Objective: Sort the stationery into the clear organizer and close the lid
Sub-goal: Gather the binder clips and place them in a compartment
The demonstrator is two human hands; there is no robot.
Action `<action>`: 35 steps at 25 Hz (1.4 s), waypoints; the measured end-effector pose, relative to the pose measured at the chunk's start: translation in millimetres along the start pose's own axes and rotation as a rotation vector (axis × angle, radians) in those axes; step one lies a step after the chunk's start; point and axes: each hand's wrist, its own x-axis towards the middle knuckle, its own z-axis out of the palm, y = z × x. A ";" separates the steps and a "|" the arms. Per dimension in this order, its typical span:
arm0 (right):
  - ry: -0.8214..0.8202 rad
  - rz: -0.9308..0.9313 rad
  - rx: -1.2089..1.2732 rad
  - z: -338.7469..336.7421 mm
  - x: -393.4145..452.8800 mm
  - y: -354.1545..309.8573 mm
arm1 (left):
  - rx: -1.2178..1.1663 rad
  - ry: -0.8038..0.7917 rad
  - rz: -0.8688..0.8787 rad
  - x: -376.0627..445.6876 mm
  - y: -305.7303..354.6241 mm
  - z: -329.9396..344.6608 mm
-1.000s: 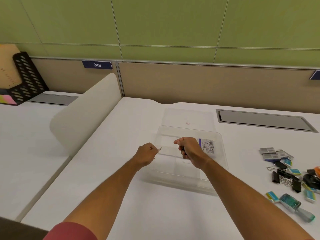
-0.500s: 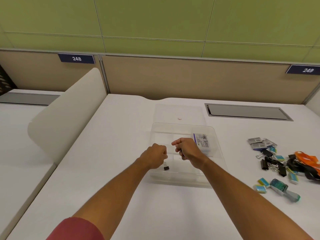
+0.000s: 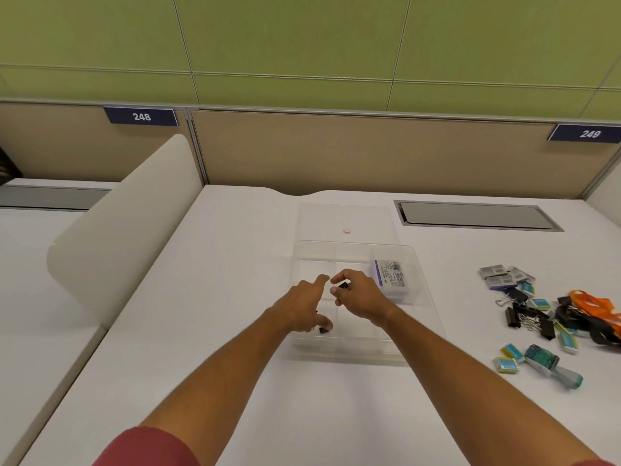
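Note:
The clear organizer (image 3: 420, 297) lies open on the white desk, its lid (image 3: 346, 220) folded back behind it. A small black binder clip (image 3: 323, 329) rests in the front left compartment, just under my left hand (image 3: 304, 307), whose fingers are spread and hold nothing. My right hand (image 3: 358, 294) hovers over the middle compartments, pinching another black binder clip (image 3: 343, 285). A white box with a purple label (image 3: 391, 277) sits in the right compartment. Loose stationery (image 3: 531, 314) lies in a pile to the right: black binder clips, staple boxes, yellow-blue erasers, a teal sharpener.
A curved white divider (image 3: 111, 250) stands on the left between two desks. A grey cable hatch (image 3: 477, 215) is set into the desk at the back right. An orange and black lanyard (image 3: 591, 314) lies at the far right edge. A tan partition runs behind.
My left hand has opened over the front left compartment, where one binder clip now lies. My right hand stays over the organizer with its clip. The view has shifted slightly.

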 end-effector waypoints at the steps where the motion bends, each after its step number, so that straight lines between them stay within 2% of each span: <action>1: -0.005 -0.004 -0.023 0.4 0.1 -0.4 | -0.013 0.004 0.006 -0.7 -0.3 -0.4; 5: 0.001 -0.037 -0.087 2.5 2.7 -1.8 | -0.056 0.016 0.031 -3.3 -2.9 -2.3; 10: -0.074 -0.080 -0.202 5.0 3.3 -3.5 | 0.045 0.047 0.061 -5.5 -14.7 -5.5; 15: -0.169 -0.166 -0.397 14.3 2.2 -13.9 | 0.223 0.325 0.126 -10.8 -32.6 -13.0; 18: -0.203 -0.189 -0.453 21.1 1.9 -19.9 | 0.355 0.402 0.127 -12.2 -42.2 -11.0; 25: -0.157 -0.144 -0.393 26.9 5.2 -23.7 | 0.476 0.363 -0.047 -11.7 -59.1 -4.9; 30: -0.188 -0.080 -0.270 32.4 7.3 -27.2 | 0.461 0.362 -0.072 -13.1 -60.6 -6.1; 35: -0.154 -0.089 -0.287 34.3 10.2 -24.2 | 0.433 0.354 -0.091 -14.4 -61.4 -9.7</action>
